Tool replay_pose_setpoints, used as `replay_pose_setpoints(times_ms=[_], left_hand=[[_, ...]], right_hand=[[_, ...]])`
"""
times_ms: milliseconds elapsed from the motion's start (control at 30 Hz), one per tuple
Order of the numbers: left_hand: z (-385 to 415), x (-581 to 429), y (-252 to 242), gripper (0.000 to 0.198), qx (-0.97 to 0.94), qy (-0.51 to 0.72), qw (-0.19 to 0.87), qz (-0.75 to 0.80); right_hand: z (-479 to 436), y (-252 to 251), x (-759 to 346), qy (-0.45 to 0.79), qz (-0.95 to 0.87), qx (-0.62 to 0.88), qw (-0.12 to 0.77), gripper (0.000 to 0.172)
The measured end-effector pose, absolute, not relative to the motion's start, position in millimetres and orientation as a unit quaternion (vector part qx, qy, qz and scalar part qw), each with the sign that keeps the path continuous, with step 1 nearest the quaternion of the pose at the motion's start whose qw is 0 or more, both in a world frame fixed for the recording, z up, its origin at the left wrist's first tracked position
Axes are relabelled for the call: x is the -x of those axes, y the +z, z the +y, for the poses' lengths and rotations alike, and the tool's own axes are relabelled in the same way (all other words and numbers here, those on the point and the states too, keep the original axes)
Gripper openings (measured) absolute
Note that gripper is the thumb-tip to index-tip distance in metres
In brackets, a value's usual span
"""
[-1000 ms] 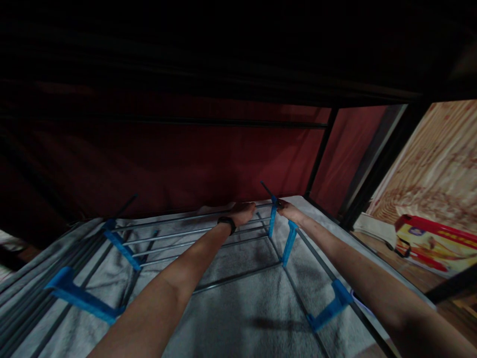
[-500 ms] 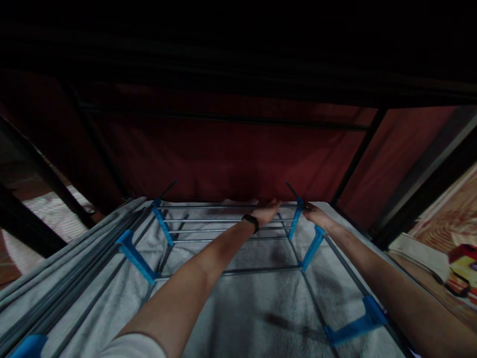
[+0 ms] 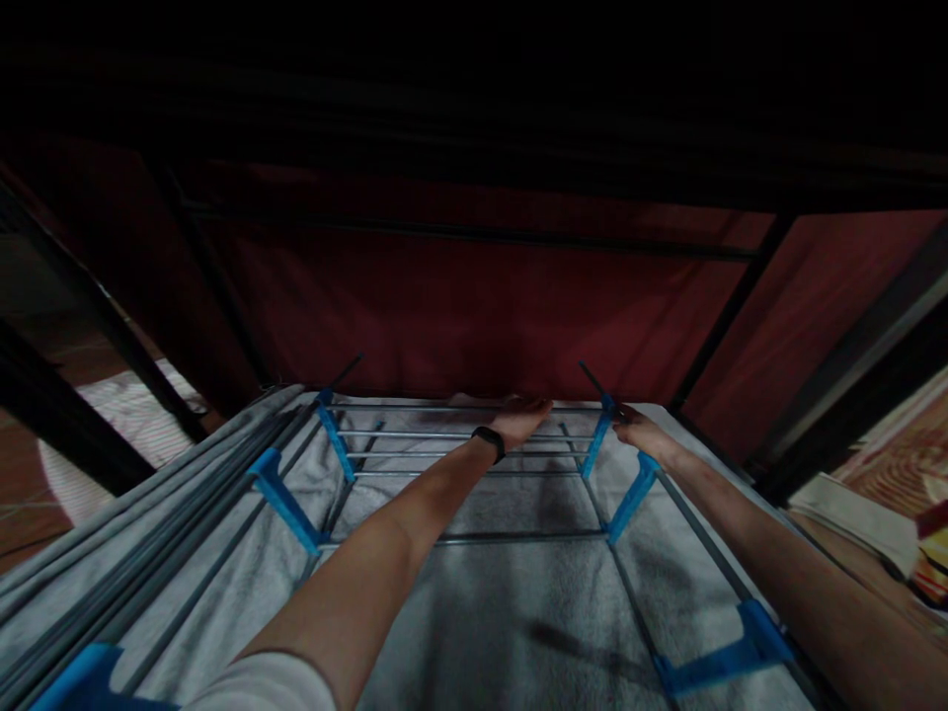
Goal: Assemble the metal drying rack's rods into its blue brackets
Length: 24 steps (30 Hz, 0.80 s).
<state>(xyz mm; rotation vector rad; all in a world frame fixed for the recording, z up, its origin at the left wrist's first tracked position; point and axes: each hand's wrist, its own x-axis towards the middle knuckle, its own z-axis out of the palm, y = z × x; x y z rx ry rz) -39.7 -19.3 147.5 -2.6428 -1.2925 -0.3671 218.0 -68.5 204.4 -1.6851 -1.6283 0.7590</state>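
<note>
A rack of grey metal rods and blue plastic joints [image 3: 631, 506] lies on a grey fleecy blanket [image 3: 474, 632]. My left hand [image 3: 522, 420], with a black band on its wrist, reaches across the parallel rods at the far end. Its fingers are closed over the top metal rod [image 3: 436, 408], with the fingertips partly hidden. At the far right corner my right hand [image 3: 641, 434] closes around the outer side of the blue joint [image 3: 599, 434]. A dark rod end [image 3: 591, 376] sticks up from that joint.
Loose grey rods [image 3: 163, 553] lie bundled along the left. A dark red cloth [image 3: 474, 306] hangs behind, crossed by a dark frame bar [image 3: 474, 235] overhead. Dark posts stand on both sides. A white box-like thing [image 3: 851, 518] sits at the right.
The view has shifted slightly, so the rack appears a little further right. My left hand has slid slightly left relative to the rack; my right hand stays at the same corner joint.
</note>
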Motion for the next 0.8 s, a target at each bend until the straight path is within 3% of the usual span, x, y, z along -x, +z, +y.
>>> replay_pose_setpoints(times_ms=[267,400,600,800], left_hand=[[-57.5,30.9,117.5,0.044,0.924,-0.104,0.089,-0.356],[-56.4,23.1,93.1,0.048,0.889,-0.100,0.067,-0.441],[-28.0,-0.9,94.0,0.046,0.861,-0.084,-0.008,-0.502],[-16.4,-13.9,96.4,0.033,0.858,-0.048,-0.060,-0.507]], right_hand=[[-56.5,189.9,-222.4,0.314,-0.617,0.638,0.336,0.066],[-49.3,180.7,-226.6,0.336,-0.602,0.639,0.341,0.068],[-35.0,162.8,-233.4,0.377,-0.577,0.635,0.349,0.068],[-37.2,166.3,-229.5,0.353,-0.593,0.640,0.337,0.065]])
